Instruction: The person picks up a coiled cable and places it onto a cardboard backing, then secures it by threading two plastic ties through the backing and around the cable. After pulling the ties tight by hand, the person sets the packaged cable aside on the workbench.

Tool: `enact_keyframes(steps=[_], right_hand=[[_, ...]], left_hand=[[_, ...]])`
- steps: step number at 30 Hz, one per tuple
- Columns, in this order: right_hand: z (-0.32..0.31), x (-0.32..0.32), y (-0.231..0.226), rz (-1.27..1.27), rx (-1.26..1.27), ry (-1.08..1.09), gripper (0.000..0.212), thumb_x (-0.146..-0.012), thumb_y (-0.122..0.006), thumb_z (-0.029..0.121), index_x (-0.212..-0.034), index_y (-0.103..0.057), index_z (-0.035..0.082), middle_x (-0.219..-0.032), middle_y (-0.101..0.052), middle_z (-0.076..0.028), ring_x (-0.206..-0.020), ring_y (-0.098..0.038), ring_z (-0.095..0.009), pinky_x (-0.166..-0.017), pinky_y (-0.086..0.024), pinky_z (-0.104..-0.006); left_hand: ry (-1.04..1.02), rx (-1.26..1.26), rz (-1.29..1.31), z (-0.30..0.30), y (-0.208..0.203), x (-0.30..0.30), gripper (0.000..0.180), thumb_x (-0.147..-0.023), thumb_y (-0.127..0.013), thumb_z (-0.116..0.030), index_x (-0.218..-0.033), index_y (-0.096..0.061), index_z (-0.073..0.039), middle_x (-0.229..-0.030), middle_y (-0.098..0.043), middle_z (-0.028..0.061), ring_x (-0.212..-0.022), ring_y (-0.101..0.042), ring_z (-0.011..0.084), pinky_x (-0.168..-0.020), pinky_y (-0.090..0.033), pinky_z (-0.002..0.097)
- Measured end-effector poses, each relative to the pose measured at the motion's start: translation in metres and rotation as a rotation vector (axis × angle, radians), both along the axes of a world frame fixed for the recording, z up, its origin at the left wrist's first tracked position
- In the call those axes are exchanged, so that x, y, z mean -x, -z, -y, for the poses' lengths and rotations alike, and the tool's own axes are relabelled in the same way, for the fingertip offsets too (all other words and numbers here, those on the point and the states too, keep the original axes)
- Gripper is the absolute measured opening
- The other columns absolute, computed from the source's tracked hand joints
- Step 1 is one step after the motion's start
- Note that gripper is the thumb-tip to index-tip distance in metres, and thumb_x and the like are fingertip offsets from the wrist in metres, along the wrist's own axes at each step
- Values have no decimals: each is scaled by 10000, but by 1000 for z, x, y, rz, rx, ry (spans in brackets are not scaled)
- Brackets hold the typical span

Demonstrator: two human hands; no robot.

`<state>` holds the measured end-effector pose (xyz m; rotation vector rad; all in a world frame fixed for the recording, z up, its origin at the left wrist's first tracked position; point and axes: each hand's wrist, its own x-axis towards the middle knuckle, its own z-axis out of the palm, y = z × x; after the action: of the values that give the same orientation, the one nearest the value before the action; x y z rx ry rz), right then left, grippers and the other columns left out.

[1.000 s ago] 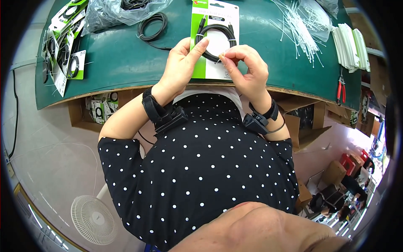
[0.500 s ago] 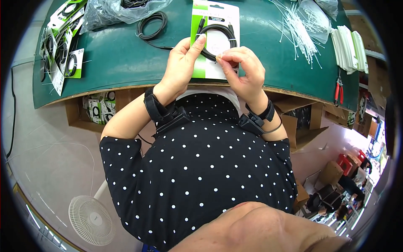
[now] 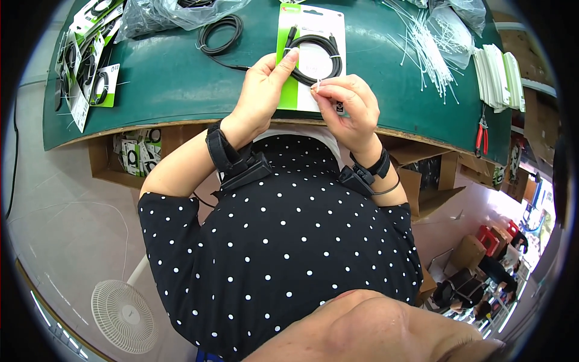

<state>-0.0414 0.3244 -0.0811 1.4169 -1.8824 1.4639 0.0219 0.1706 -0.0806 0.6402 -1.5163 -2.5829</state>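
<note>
My left hand (image 3: 260,92) is closed on the left edge of a white and green packaging card (image 3: 306,101), its thumb lying over the front. A coiled black cable (image 3: 313,40) rests against the card, bound at its sides with white ties. At the bottom of the coil, my right hand (image 3: 353,107) pinches a thin white cable tie (image 3: 319,83) between thumb and fingertips. Another black cable coil (image 3: 220,36) lies on the table left of the card, its end running close to my left hand.
Carded cables (image 3: 90,66) pile up at the table's left, beside a clear plastic bag (image 3: 169,18). Loose white cable ties (image 3: 425,48) spread at the right, near stacked cards (image 3: 496,78) and red-handled pliers (image 3: 482,136). Cardboard boxes (image 3: 111,170) stand below the table edge.
The white tie shows more plainly at my right fingertips, and that hand has turned slightly. My left hand keeps its hold on the card. The whole view has shifted a little.
</note>
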Motion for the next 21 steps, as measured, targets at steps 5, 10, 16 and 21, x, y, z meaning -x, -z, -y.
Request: enact_keyframes(steps=[5, 10, 16, 21], right_hand=[[-7, 1, -5, -47, -66, -12, 235, -668, -725, -107, -842, -626, 15, -815, -657, -92, -684, -610, -202, -588, -476, -277], [-6, 0, -2, 42, -22, 5, 200, -660, -754, -25, -802, -637, 55, -781, -647, -45, -609, -564, -194, -546, -437, -289], [-6, -4, -3, -3, -71, 66, 185, -653, -764, -6, -783, -653, 64, -794, -611, -39, -673, -554, -196, -583, -434, -295], [-6, -5, -10, -5, -228, 158, 167, -661, -765, -15, -783, -673, 49, -806, -552, -50, -742, -537, -191, -615, -446, -280]], left_hand=[[-4, -13, -1, -1, -2, 0, 315, -939, -585, -331, -980, -619, -21, -884, -651, 20, -752, -578, 45, -656, -478, 202], [-7, -9, -18, -3, 0, 1, 324, -939, -584, -331, -986, -617, -13, -885, -653, 23, -753, -582, 47, -650, -479, 200], [16, 9, -46, -2, -1, 0, 325, -943, -580, -323, -993, -615, -4, -890, -655, 27, -758, -587, 50, -653, -482, 203], [-15, 54, -67, -5, -2, -1, 326, -944, -579, -319, -997, -612, 0, -888, -656, 29, -747, -589, 52, -655, -488, 208]])
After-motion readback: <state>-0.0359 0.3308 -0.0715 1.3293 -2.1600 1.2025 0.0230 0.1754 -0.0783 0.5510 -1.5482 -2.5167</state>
